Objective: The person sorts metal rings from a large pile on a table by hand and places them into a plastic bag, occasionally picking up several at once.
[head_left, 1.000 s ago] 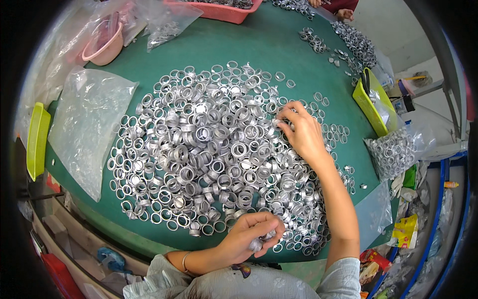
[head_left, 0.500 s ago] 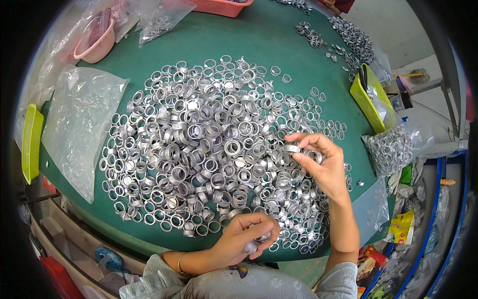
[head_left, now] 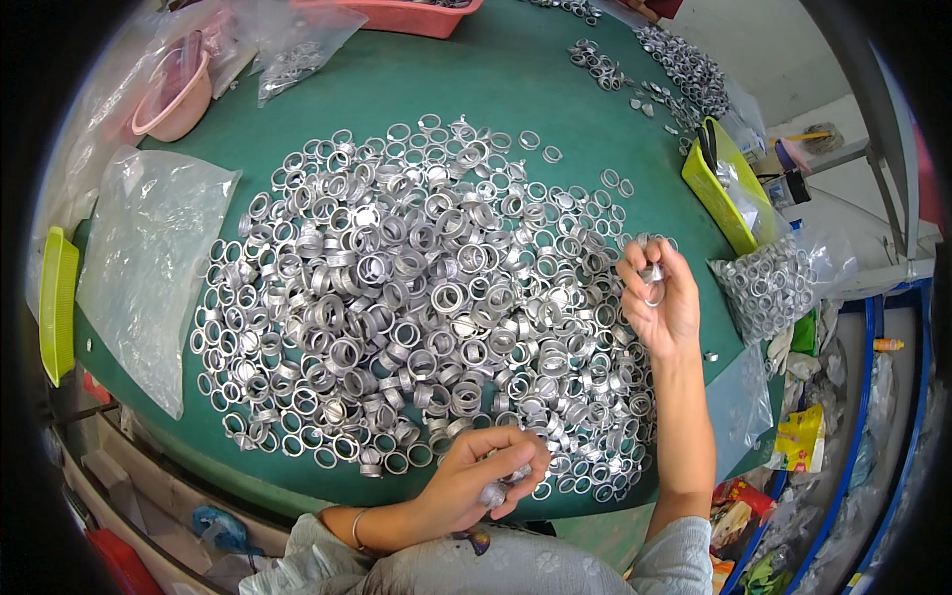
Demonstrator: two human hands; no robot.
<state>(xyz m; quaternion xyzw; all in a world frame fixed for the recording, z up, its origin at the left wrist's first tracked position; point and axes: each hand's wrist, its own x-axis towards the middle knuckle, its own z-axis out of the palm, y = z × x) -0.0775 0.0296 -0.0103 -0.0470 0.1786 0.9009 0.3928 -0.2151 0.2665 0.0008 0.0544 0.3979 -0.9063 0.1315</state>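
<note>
A wide heap of silver metal rings (head_left: pixel 397 288) covers the middle of the green table (head_left: pixel 476 74). Near the table's front edge, my left hand (head_left: pixel 488 468) is curled round several of these rings, which show between thumb and fingers. My right hand (head_left: pixel 662 297) is raised palm up at the right side of the heap, its fingers bent round a few metal rings (head_left: pixel 653 283). How many it holds is partly hidden by the fingers.
A clear bag packed with rings (head_left: pixel 772 288) stands at the right edge, by a yellow-green basket (head_left: pixel 732 198). An empty plastic bag (head_left: pixel 149 268) lies at left, beside a green tray (head_left: pixel 59 307). Pink basins (head_left: pixel 180 104) stand farther back. More rings (head_left: pixel 684 69) lie far right.
My right hand has moved right and slightly up from over the heap, turning palm up with rings in its fingers. My left hand has stayed nearly still. The view has shifted a little.
</note>
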